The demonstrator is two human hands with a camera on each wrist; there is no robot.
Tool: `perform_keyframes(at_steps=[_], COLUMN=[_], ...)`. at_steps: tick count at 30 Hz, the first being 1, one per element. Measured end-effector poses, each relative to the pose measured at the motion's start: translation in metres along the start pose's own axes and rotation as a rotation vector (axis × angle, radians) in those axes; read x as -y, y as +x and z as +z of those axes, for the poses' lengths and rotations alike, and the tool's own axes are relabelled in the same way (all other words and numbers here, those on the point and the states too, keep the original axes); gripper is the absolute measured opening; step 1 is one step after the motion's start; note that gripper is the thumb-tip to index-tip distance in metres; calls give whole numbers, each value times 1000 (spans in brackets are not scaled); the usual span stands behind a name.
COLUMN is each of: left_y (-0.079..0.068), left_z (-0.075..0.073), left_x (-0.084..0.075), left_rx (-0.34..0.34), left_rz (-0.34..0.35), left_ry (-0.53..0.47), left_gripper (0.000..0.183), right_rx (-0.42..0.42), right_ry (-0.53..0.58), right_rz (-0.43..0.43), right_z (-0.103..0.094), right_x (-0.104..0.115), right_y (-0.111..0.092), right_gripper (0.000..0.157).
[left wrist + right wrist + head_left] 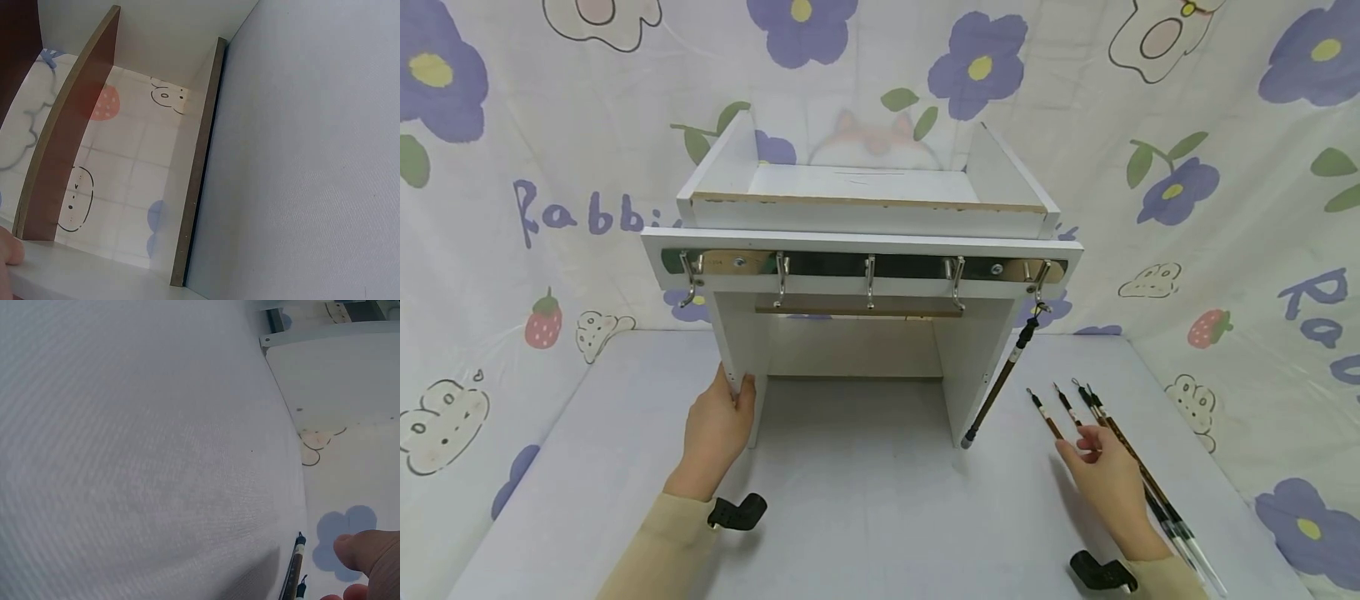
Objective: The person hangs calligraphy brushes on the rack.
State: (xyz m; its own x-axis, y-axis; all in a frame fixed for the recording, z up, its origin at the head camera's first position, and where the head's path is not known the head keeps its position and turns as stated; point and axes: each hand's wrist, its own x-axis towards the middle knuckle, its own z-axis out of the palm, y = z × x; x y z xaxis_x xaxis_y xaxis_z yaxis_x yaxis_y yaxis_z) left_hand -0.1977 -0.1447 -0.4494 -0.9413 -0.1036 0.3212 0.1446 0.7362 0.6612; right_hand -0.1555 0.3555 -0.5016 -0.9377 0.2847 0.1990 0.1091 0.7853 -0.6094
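In the head view my left hand (715, 429) grips the left side panel (733, 350) of a white shelf rack (868, 221) with its thumb and fingers. The left wrist view looks into the rack, with a fingertip (11, 249) beside a brown-edged board (65, 134). A brush (1003, 379) hangs from the rack's rightmost hook (1041, 282), slanting down to the left. My right hand (1108, 483) is over several brushes (1045, 415) lying on the table. Its thumb (369, 550) stands apart from its fingers, and it partly hides the brush handles.
A metal strip (910, 265) with several hooks runs across the rack's front. Longer brushes with pale handle ends (1206, 567) lie right of my right hand on the white table (865, 508). A patterned cloth (1232, 167) with flowers and rabbits hangs behind.
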Motion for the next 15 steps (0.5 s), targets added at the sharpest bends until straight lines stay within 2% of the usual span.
perform_keyframes(at_steps=[9, 15], left_y=[-1, -1], left_z=[-1, -1], left_x=[-1, -1], left_rx=[0, 2], left_rz=[5, 11], left_ry=[-1, -8], left_gripper=[41, 41], right_rx=[75, 112], right_ry=[0, 0], right_rz=[33, 48], right_z=[4, 6], right_x=[-5, -2], right_y=[1, -2], right_gripper=[55, 49])
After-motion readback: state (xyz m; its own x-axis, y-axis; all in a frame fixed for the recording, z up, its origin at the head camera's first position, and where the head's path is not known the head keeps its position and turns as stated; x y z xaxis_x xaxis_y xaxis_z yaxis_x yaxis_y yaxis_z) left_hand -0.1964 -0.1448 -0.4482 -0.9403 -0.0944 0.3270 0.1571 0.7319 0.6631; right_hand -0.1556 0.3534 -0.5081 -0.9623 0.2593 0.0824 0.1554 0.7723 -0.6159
